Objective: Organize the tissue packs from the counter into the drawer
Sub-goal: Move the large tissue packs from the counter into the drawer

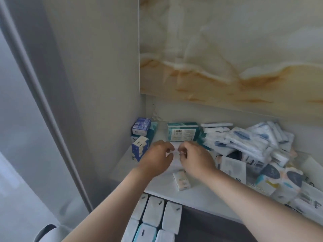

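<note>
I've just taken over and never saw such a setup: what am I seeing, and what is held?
No machine: a person's two bare hands, filmed by one head-worn camera looking down. The left hand and right hand pinch a pale item between them, too blurred to name. On the counter are a teal pack, blue packs, a small pack and a heap of packs. Below its edge, white packs stand in rows.

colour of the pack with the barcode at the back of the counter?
The barcode pack is teal with a white label; head view.
</note>
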